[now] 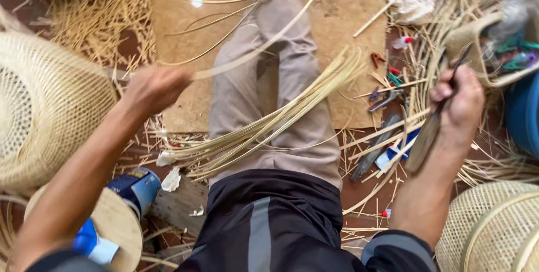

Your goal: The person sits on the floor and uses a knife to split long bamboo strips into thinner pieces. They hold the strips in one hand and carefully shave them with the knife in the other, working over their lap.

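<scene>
My left hand (154, 88) is closed around a long pale cane strip (264, 44) that arcs up and to the right over my legs. My right hand (460, 101) grips a knife with a wooden handle (425, 137), its dark blade (459, 61) pointing up. A bundle of thin cane strips (269, 126) lies across my lap in beige trousers (292, 75).
A woven basket (39, 109) stands at the left and another (494, 227) at the lower right. A small basket of tools (494, 47) sits at the upper right by a blue container (525, 115). Cane offcuts (98, 19), red pliers (377, 58) and a blue can (137, 190) litter the floor.
</scene>
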